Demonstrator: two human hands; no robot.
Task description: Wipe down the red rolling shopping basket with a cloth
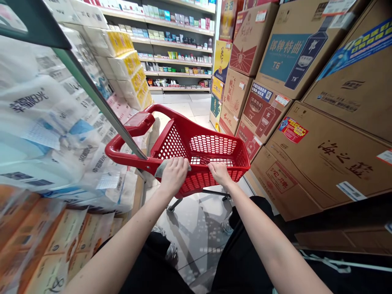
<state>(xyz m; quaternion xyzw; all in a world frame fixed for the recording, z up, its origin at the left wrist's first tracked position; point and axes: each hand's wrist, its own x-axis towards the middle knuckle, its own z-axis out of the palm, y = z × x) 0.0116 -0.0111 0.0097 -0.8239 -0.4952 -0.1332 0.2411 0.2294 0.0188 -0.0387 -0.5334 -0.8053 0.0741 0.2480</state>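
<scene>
A red plastic shopping cart (211,143) stands sideways in front of me, its push handle to the left and its perforated basket bare inside. My left hand (175,174) is closed over the near rim, with a grey cloth (160,169) pressed under the palm and fingers. Farther right along that rim, my right hand (219,172) curls its fingers over the edge. A metal pole (104,105) rises from the handle end of the cart toward the upper left, where it meets a dark grey plastic part (39,24).
Wrapped tissue packs (52,106) are piled on the left, with orange packages (45,241) below. Stacked cardboard cartons (333,151) line the right side. Shelves of small boxed goods (180,41) stand at the far end. Beneath the cart is a tiled floor (202,220).
</scene>
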